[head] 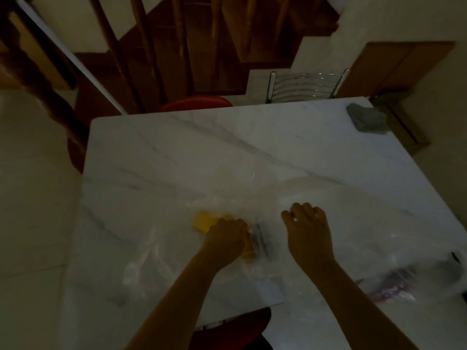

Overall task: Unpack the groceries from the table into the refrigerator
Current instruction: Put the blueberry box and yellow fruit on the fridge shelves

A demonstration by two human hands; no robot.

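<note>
The room is dim and the frame is blurred. On the white marble table lies a clear plastic bag with a yellow item inside it. My left hand is closed on that yellow item through or inside the bag. My right hand rests just to the right with curled fingers on the plastic; whether it grips the bag is unclear. Another clear bag with a purple item lies at the right near the table's front edge. The refrigerator is out of view.
A grey cloth lies at the table's far right corner. A metal-backed chair and a red seat stand behind the table, with a wooden staircase beyond. A red chair sits under the near edge.
</note>
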